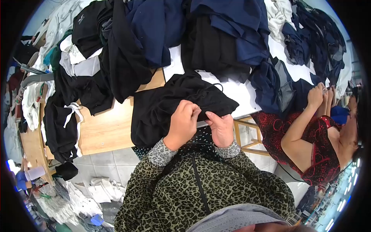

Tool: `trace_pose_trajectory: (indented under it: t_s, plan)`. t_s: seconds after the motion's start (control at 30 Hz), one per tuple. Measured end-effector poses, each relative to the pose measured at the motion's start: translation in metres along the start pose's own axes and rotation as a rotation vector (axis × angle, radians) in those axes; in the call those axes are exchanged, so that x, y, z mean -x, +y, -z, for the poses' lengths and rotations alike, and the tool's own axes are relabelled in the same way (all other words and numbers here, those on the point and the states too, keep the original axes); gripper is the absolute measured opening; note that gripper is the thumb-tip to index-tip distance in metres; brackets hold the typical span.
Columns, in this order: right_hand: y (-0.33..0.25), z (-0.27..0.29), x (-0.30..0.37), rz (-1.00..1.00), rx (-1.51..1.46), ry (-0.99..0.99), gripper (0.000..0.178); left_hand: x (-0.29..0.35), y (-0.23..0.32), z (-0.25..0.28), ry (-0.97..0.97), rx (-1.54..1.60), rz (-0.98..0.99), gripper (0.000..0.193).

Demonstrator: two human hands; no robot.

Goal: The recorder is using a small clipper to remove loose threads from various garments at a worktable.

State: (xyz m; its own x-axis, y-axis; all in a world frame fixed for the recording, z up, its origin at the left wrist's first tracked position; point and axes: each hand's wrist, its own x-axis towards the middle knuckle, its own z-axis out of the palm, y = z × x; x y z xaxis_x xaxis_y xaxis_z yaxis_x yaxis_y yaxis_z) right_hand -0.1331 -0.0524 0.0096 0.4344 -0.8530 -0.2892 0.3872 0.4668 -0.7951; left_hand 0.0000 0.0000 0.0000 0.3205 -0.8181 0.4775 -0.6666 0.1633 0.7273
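A bunched black garment (158,104) lies at the table's near edge in front of me, with a thin dark cord or loop showing at its far right side. My left hand (183,124) is closed in a pinch over the garment's near edge; what is between its fingertips is too small to tell. Just to the right, my right hand (222,130) has its thumb pressed against the fingers on the black cloth at that same edge. A small gap separates the two hands.
Piles of navy garments (228,23) and black garments (125,50) cover the far side of the wooden table (102,131). At right, a person in a red-and-black patterned garment (320,150) handles navy cloth beside a wooden stool (251,135). White cloth bundles (104,189) lie on the floor at lower left.
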Motion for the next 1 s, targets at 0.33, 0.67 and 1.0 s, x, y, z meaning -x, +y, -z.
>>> trace_pose_trajectory:
  t_s: [0.33,0.67,1.0]
  plan:
    - [0.003,-0.005,-0.002,-0.15,-0.119,0.006,0.015,0.002,-0.004,0.011,-0.136,0.765,0.655,0.011]
    - [0.034,0.029,0.038,0.389,0.549,0.18,0.017,0.001,0.0,0.002,-0.148,0.616,0.63,0.012]
    - [0.004,0.012,-0.014,0.567,1.249,-0.185,0.018,0.001,-0.005,-0.007,-0.142,0.426,0.496,0.011]
